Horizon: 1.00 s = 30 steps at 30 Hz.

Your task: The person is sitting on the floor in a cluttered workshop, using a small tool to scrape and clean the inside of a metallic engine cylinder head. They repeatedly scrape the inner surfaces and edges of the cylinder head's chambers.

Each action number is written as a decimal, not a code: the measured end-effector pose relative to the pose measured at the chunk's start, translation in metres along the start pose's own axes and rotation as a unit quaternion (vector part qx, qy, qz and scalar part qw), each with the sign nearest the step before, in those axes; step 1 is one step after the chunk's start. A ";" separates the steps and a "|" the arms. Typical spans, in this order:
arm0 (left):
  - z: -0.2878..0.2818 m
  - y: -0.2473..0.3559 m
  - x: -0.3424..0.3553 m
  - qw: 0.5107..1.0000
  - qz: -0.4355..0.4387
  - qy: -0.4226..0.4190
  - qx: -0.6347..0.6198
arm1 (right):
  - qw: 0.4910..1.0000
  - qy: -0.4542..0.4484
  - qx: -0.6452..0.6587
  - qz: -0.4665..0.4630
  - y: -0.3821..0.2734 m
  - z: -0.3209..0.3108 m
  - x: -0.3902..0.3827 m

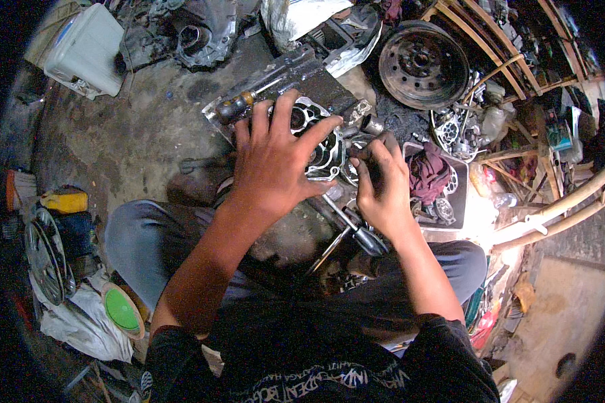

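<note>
A silver cast-metal housing (326, 149) with several openings stands in front of me, above my crossed legs. My left hand (265, 161) spans it from the left, fingers over its far side and thumb along its near right edge. Just right of the housing, my right hand (383, 185) has its darkened fingers curled into a pinch; whatever is between them is hidden. Below the hands lies a screwdriver (368, 240) with a black handle, its shaft pointing up toward the housing. Another screwdriver (238, 104), dark and orange-handled, rests on a greasy metal plate (329, 87) beyond my left fingers.
At right sits a tray (456, 218) with a maroon rag (429, 173) and metal parts. A wheel rim (423, 64) lies far right, near a wooden rack (484, 33). A white container (86, 50) and a large engine casing (198, 33) stand far left.
</note>
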State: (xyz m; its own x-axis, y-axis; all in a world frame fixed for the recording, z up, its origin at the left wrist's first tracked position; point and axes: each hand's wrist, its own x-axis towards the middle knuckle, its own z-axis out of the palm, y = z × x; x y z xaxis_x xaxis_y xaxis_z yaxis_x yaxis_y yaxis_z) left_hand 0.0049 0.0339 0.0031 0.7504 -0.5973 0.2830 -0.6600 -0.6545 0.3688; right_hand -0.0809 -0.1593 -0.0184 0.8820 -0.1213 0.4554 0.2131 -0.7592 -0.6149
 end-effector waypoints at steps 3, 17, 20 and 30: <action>0.001 0.001 0.000 1.000 -0.003 0.000 0.002 | 0.998 -0.055 -0.020 0.018 -0.009 -0.010 -0.005; 0.001 -0.001 -0.003 0.999 0.018 0.020 0.024 | 0.998 -0.059 -0.009 0.031 -0.008 -0.012 0.000; 0.002 -0.003 -0.003 0.999 0.023 0.032 0.019 | 0.998 -0.064 0.013 0.018 -0.009 -0.021 0.005; 0.000 -0.001 -0.003 0.998 0.031 0.048 -0.013 | 0.998 -0.057 -0.012 0.028 -0.009 -0.006 0.003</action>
State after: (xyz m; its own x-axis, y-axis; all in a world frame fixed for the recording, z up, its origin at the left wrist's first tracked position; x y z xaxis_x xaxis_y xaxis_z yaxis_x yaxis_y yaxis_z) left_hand 0.0032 0.0365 0.0019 0.7094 -0.5882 0.3883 -0.7046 -0.6052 0.3705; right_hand -0.0826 -0.1564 -0.0079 0.9348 -0.0904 0.3436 0.1537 -0.7690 -0.6205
